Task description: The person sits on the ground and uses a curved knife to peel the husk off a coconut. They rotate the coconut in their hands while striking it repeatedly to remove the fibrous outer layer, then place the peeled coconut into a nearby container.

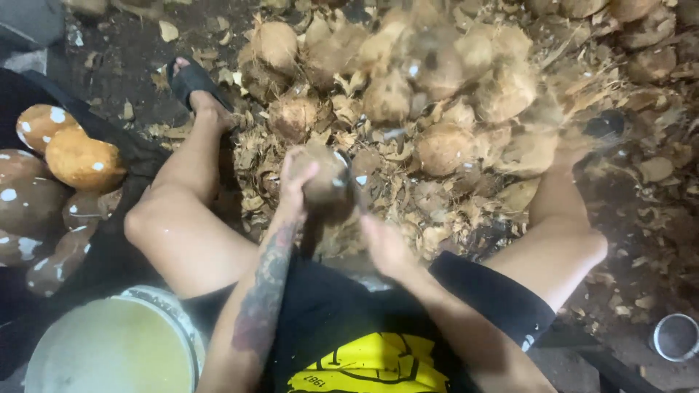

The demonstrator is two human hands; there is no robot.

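Head view: brown, fibrous coconut (pixel 326 182)

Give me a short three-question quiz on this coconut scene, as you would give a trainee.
1. True or false: the left hand has its grip on a coconut held between the knees.
2. What lies beside the person's left leg? A) peeled coconuts with white patches B) a stack of plates C) a coil of rope
3. What stands at the lower left, by the left thigh?

Key
1. True. The right hand is blurred below the coconut; whether it holds anything cannot be told.
2. A.
3. A white bucket of pale cloudy liquid. A heap of husked coconuts and husk scraps lies ahead of the feet.
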